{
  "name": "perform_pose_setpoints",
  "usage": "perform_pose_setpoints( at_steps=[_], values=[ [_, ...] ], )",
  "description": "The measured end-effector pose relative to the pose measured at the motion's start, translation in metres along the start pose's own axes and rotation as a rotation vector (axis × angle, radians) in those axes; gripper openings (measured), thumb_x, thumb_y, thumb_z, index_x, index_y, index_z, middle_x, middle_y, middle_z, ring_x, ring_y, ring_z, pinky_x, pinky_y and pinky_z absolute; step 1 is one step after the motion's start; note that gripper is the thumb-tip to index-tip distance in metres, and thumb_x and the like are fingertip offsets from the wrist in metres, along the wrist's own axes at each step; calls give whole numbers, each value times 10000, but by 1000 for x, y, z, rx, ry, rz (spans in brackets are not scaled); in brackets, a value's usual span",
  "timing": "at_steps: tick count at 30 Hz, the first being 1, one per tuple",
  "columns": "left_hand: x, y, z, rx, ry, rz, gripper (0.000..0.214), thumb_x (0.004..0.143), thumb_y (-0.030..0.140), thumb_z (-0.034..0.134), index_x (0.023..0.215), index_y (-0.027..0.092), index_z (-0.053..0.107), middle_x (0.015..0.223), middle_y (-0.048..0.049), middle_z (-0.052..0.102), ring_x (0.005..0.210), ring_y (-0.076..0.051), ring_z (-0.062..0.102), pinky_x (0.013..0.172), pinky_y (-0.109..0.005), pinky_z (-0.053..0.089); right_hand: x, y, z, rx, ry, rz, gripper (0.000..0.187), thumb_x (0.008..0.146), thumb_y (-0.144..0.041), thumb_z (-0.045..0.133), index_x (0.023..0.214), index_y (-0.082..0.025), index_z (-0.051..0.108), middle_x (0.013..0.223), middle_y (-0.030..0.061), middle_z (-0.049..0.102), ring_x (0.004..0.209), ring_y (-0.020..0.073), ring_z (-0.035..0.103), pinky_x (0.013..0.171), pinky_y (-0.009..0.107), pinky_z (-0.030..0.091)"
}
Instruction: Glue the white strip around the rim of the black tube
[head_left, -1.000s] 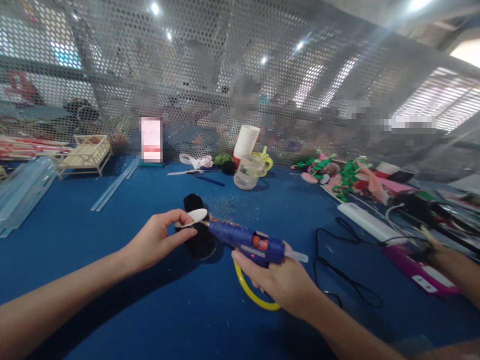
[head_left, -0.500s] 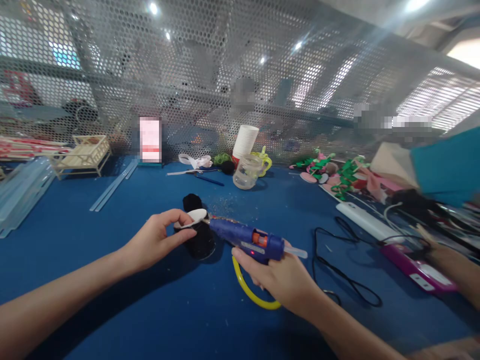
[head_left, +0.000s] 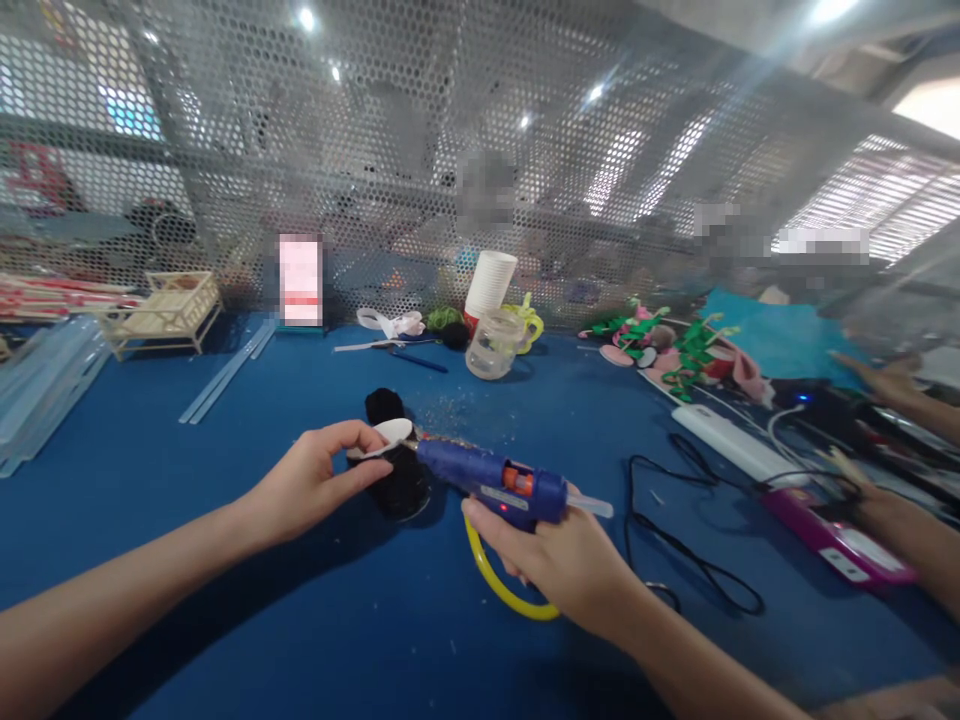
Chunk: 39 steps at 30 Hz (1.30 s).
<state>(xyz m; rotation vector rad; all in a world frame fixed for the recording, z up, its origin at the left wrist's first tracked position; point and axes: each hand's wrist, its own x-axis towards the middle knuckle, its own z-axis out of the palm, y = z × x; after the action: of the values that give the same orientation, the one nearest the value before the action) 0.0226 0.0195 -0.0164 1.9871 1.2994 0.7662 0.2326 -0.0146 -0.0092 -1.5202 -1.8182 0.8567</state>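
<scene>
My left hand [head_left: 341,460] pinches the white edge of a black-wrapped cup [head_left: 405,485] between thumb and fingers. The cup stands on the blue table, its white oval top [head_left: 394,432] partly behind my fingers. Wrapped around the handle of a blue glue gun [head_left: 465,465] is my right hand [head_left: 559,545]. The gun's nozzle points left, at the cup's edge; whether it touches cannot be told. A clear glue stick [head_left: 592,503] juts from the gun's back, and its small red light glows. Just behind the cup lies a black ball [head_left: 384,404], probably yarn.
A yellow ring [head_left: 506,592] lies under my right hand. Black cord [head_left: 697,560] loops toward a purple-and-white power strip [head_left: 825,545]. Further back are a clear mug [head_left: 491,350], stacked paper cups [head_left: 491,285] and a phone [head_left: 301,280]. Another person's hands [head_left: 892,390] are at right.
At the far right, another person's teal sheet has moved left and down behind the green decorations, and a hand now shows beside it. My hands, the glue gun and the cup are nearly still.
</scene>
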Motion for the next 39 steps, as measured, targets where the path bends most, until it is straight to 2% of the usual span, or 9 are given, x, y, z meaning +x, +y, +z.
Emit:
perform_pose_setpoints(
  at_steps=[4,10,19,25,32,39],
  values=[
    [0,1,0,8,8,8,219,758,361,486,708,153,532,753,-34,604,726,-167,530,678,-268,408,-1,-1,0,-17,-8,-19,217,663,-333,528,509,-203,447,346,-57,419,312,96,420,352,216,358],
    [0,0,-2,10,-12,28,209,762,349,483,716,150,530,759,-38,598,738,-165,533,699,-269,414,5,0,-4,66,-49,28,281,695,-325,486,461,-209,384,323,-62,389,283,76,382,316,198,334],
    [1,0,-3,15,-8,76,186,753,335,492,702,158,522,737,-27,599,714,-154,536,703,-258,433,6,3,-5,118,-50,73,307,691,-349,502,448,-207,380,330,-60,390,290,71,385,323,195,343],
    [1,0,-3,6,-21,45,197,753,341,488,689,158,521,755,-33,607,743,-163,541,705,-257,425,4,1,-4,69,-71,9,274,697,-331,489,467,-209,403,329,-54,403,289,80,392,314,198,338],
    [1,1,-4,-18,-35,41,194,759,330,487,711,146,525,780,-50,594,757,-169,531,717,-274,409,5,1,-4,87,-51,137,258,686,-345,511,493,-202,417,330,-64,392,295,79,385,327,205,348],
    [0,0,-3,-11,-41,44,190,766,335,487,704,157,515,779,-35,599,752,-158,533,717,-260,414,2,1,-4,58,-27,-29,270,710,-297,499,470,-206,416,333,-62,397,307,84,397,346,211,344]
  ],
)
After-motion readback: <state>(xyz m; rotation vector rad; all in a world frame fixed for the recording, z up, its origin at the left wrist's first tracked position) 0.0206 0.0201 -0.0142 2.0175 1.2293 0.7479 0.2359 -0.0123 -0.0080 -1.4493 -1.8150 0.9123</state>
